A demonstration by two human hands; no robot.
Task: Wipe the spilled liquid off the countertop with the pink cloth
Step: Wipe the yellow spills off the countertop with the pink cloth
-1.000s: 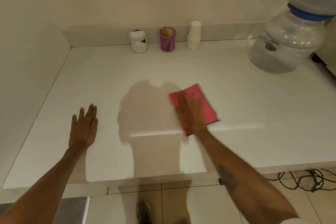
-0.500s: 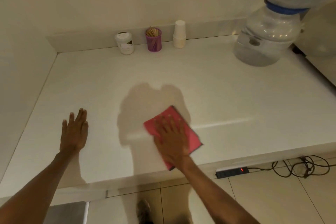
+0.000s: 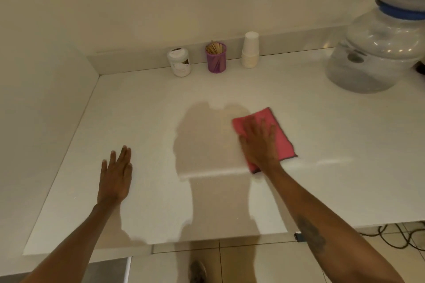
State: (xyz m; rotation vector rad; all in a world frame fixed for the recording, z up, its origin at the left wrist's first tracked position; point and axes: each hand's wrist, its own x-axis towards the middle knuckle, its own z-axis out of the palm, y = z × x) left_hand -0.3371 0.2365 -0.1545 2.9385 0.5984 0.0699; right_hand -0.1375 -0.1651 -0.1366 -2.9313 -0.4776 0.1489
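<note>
The pink cloth [image 3: 281, 135] lies flat on the white countertop [image 3: 142, 108], right of centre. My right hand [image 3: 258, 142] presses down on its left half with fingers spread, covering much of it. My left hand [image 3: 116, 174] rests palm down on the bare counter at the left, fingers together, holding nothing. A dull shadow patch falls across the counter just left of the cloth; I cannot make out any liquid on the surface.
Against the back wall stand a white jar [image 3: 179, 62], a purple cup of wooden sticks [image 3: 215, 57] and a stack of white paper cups [image 3: 250, 49]. A large clear water jug [image 3: 374, 53] occupies the back right corner. Cables [image 3: 395, 236] lie on the floor below the counter's front edge.
My right hand slid the cloth toward the front edge and to the left, then back away and to the right. My left hand has stayed flat on the counter.
</note>
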